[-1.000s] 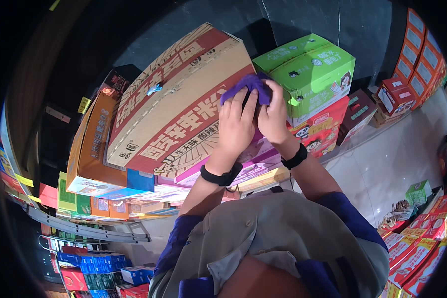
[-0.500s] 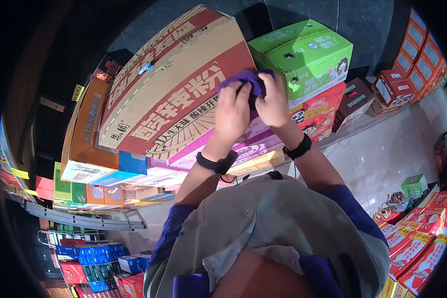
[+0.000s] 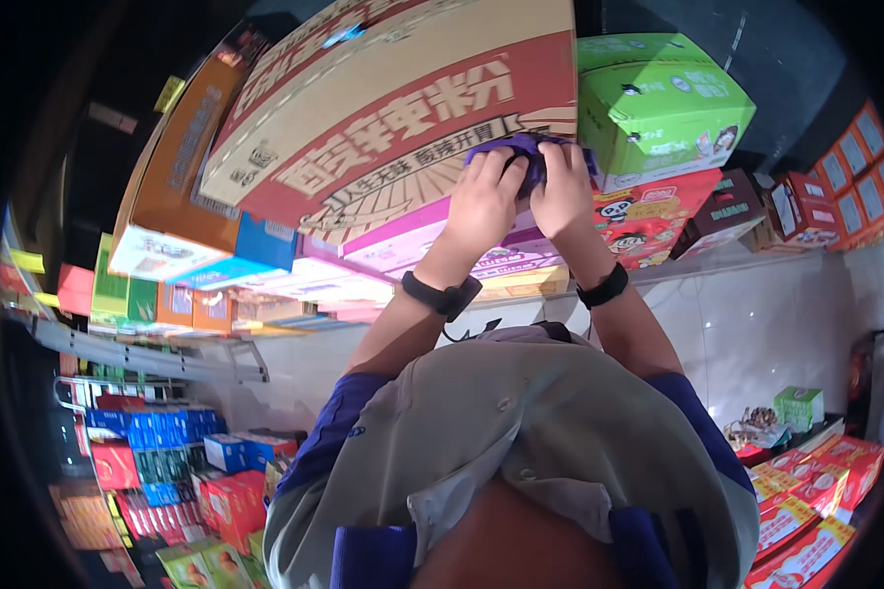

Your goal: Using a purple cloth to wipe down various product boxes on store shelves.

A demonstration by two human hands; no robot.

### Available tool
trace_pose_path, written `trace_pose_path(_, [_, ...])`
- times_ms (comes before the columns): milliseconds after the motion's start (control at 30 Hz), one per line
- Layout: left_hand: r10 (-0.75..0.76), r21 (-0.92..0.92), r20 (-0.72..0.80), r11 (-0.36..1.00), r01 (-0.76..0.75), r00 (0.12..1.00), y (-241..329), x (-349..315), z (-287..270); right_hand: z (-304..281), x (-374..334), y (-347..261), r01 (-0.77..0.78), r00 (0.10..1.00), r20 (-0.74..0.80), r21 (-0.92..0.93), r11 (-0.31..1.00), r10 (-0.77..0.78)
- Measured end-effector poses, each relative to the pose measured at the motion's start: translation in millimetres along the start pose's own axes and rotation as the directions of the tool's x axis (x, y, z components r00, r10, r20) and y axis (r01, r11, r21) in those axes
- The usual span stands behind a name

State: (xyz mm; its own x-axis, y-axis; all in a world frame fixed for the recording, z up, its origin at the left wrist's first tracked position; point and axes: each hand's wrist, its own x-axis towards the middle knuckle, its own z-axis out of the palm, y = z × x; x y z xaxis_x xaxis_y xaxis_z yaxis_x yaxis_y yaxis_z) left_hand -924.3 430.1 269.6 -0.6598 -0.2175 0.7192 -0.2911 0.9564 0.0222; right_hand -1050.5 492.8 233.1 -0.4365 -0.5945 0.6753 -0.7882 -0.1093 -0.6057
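A crumpled purple cloth (image 3: 526, 147) is gripped by both of my hands at the lower right corner of a large brown and red carton (image 3: 403, 123). My left hand (image 3: 483, 196) has its fingers curled into the cloth from the left. My right hand (image 3: 564, 196) pinches it from the right, fingertips near those of the left. Part of the cloth extends past the right fingers toward a green carton (image 3: 663, 113). What may lie inside the folds is hidden. Purple and pink boxes (image 3: 403, 236) are below the carton, partly behind my wrists.
Right of my hands sits a red box with cartoon pictures (image 3: 653, 221), under the green carton. An orange box (image 3: 167, 187) flanks the large carton at left. A metal ladder (image 3: 147, 348) lies at the left. Red boxes (image 3: 815, 481) are stacked at the lower right.
The view has shifted, so the cartons appear higher and farther right. My hands and the cloth have come lower and nearer relative to the large carton, with the cloth still gripped.
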Motion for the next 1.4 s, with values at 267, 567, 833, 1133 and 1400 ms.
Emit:
trace_pose_path(267, [-0.117,0.053,-0.008,0.992,0.117,0.993,-21.9,-42.0,-21.6,17.7,-4.1,-31.5,0.072,0.988,0.136,-0.001,0.997,-0.072])
trace_pose_path(567, [-0.315,0.067,-0.201,0.94,0.334,0.927,-51.8,-109.9,-73.0,77.3,-26.7,-99.0,0.233,0.938,0.238,0.112,0.966,-0.254])
trace_pose_path(833, [-0.354,-0.004,-0.278,0.93,0.367,0.893,-68.5,-109.3,-103.6,89.7,-9.4,-138.9,0.269,0.941,0.144,0.24,0.933,-0.308])
trace_pose_path(1133, [-0.121,-0.028,-0.381,0.992,0.12,0.916,-54.8,-13.9,-122.6,37.6,54.2,-152.3,0.31,0.919,-0.277,0.076,0.948,-0.279])
trace_pose_path(1400, [-0.149,-0.116,-0.219,0.985,0.126,0.964,-55.7,-61.4,-79.4,65.4,-4.9,-105.7,0.131,0.986,-0.101,-0.009,0.991,-0.131])
